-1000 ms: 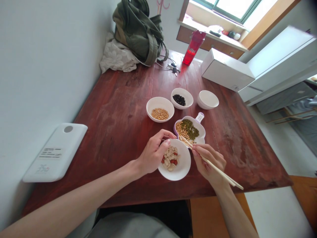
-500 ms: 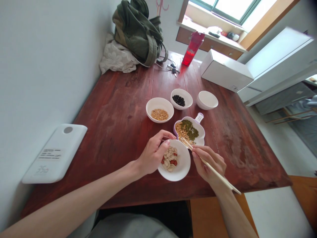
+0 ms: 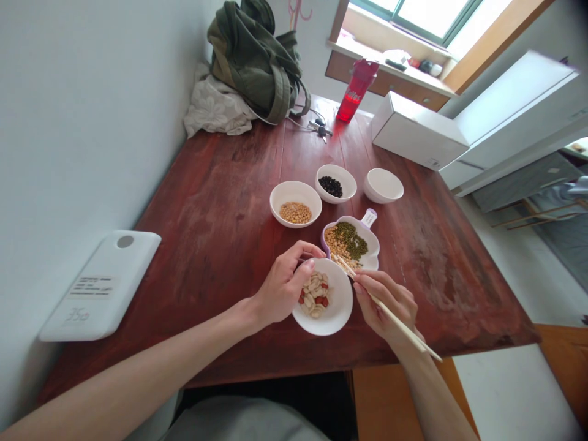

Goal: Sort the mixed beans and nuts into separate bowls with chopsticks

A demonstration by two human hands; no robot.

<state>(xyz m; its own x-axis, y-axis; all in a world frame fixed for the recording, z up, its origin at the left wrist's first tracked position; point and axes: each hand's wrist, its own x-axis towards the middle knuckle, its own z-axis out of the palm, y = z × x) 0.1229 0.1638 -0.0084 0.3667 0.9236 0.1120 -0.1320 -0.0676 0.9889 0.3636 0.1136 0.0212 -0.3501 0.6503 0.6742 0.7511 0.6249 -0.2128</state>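
My left hand [image 3: 287, 282] grips the left rim of a white bowl [image 3: 339, 306], thumb inside and fingers behind. Pale flat seeds [image 3: 316, 288] with some red pieces lie in this bowl, which tilts toward me. Closed around a pair of wooden chopsticks [image 3: 390, 316] is my right hand [image 3: 386, 300]. Their tips reach over the near part of a purple-edged, flower-shaped dish [image 3: 374, 248] just beyond the bowl. That dish holds green beans [image 3: 353, 240] and tan beans [image 3: 337, 245]; whether the tips pinch anything is too small to tell.
Behind the dish stand a bowl of yellow beans [image 3: 295, 212], a bowl of black beans [image 3: 331, 186] and a white bowl [image 3: 384, 186]. A white device [image 3: 103, 282] lies at the left. A green bag [image 3: 257, 61], keys [image 3: 320, 127], red bottle [image 3: 356, 92] and white box [image 3: 418, 131] sit farther back.
The chopsticks in my right hand have shifted slightly, their rear ends a little to the left. My left hand and the bowl stay nearly as they were.
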